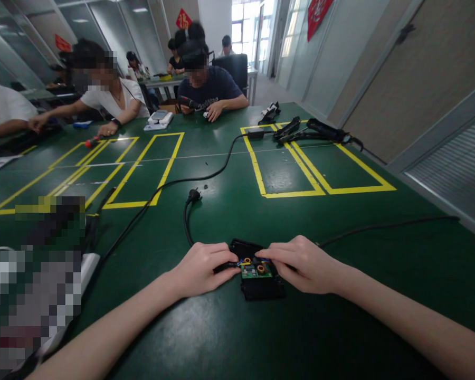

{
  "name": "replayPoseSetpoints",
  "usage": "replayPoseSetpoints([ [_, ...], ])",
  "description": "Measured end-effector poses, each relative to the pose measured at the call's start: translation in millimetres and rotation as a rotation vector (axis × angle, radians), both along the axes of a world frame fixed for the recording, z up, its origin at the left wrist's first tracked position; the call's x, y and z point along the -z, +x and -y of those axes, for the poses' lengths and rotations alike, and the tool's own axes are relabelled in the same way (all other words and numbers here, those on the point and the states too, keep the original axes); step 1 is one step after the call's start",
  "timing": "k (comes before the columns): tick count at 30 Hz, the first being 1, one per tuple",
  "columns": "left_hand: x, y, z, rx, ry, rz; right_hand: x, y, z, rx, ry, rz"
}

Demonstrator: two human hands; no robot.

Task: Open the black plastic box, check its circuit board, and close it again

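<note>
A small green circuit board (250, 272) with copper-wound coils lies between my hands, over an opened black plastic case (263, 290). From the left, my left hand (206, 268) pinches the black power cable (225, 266) where its coloured wires meet the board. My right hand (303, 264) is closed at the board's right side, its fingertips on blue wires (264, 259); whatever else it grips is hidden. Behind my left hand, a lead ends in a two-pin plug (193, 196) lying on the table. Another black cable (388, 227) runs off to the right.
Yellow tape rectangles (295, 194) mark the green table (221, 338). Black tool-like parts (324, 131) lie at the far right, joined to a long cord (174, 182). A partly blurred pale-edged object (87, 269) stands at the left. Other people sit across the table, one holding a dark tool (188, 102).
</note>
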State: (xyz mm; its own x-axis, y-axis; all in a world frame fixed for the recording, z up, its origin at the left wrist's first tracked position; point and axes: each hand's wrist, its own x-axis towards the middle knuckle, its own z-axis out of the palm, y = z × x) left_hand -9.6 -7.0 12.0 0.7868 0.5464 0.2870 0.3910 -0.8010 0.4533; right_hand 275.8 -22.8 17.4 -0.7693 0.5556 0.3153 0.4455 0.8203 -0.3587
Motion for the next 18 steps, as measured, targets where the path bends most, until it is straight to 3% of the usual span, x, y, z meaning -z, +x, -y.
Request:
replayPoseSetpoints([
  [6, 6.2, 3, -1, -0.128, 0.1, 0.007, 7.8, 5, -12, 0.135, 0.086, 0.005],
  [11, 6.1, 1, -4, -0.158, 0.192, -0.039, 2.0, 9, -11, 0.129, 0.005, -0.022],
  [15, 4.8, 0, -6, -0.15, 0.179, -0.07, -3.0, 10, -4, 0.052, -0.118, 0.098],
  [18, 5.4, -1, -7, -0.16, 0.177, -0.066, -0.2, 6, -1, 0.084, -0.141, 0.152],
])
